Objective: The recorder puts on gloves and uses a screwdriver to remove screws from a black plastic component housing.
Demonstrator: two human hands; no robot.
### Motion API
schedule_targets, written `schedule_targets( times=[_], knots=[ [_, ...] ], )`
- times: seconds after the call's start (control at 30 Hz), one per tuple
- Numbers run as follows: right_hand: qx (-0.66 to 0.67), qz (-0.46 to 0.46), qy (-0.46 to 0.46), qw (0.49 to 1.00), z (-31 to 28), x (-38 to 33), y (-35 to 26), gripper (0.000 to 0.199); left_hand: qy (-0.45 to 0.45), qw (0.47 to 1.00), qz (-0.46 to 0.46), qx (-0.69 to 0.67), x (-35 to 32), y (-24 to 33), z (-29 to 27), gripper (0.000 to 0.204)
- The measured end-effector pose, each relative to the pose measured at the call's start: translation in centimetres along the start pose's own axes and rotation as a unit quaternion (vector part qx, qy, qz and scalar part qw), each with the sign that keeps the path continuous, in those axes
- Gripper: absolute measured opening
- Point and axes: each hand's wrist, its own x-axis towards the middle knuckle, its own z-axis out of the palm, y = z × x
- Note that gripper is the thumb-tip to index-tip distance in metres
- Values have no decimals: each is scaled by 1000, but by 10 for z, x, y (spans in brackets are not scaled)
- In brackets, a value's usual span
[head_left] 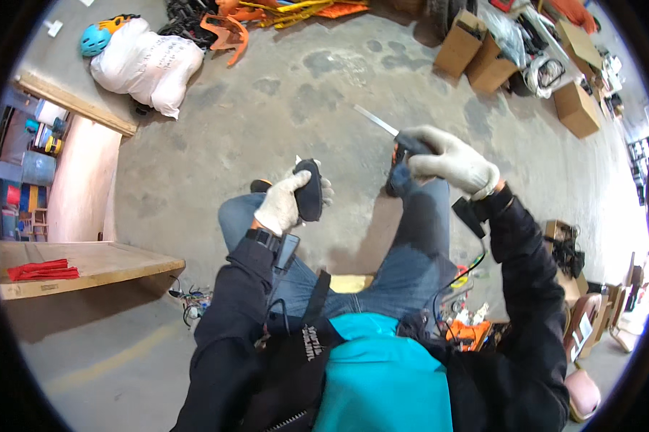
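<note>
My left hand (281, 204), in a pale work glove, is wrapped round a black oval object (309, 190) with rounded ends. It is held above and just past my left knee, and its exact kind does not show. A small white tip shows above the glove. My right hand (450, 160), also gloved, grips a dark-handled tool (413, 143) over my right knee. The tool's long, narrow metal blade (375, 119) points forward and to the left, apart from the black object. The gloved fingers partly cover its handle.
A wooden-topped bench (101, 265) with a red cloth (43, 270) stands at left. White sacks (148, 65) and a blue helmet (95, 40) lie far left. Cardboard boxes (459, 47) are far right. Wires and orange parts (470, 333) lie near my right side.
</note>
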Motion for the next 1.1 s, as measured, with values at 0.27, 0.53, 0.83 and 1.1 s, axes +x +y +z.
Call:
schedule_targets(
  times=[0.27, 0.53, 0.83, 1.1],
  knots=[
    [107, 71, 15, 992, 74, 63, 38, 47, 29, 989, 92, -109, 19, 10, -5, 39],
    [322, 25, 9, 946, 72, 66, 91, 53, 14, 991, 89, -103, 12, 15, -10, 50],
    [324, 10, 38, 945, 60, 53, 91, 50, 2, 985, 119, -126, 7, 14, 5, 47],
    [222, 25, 59, 973, 68, 35, 79, 52, 1, 989, 104, -102, -1, 12, -10, 44]
  ],
)
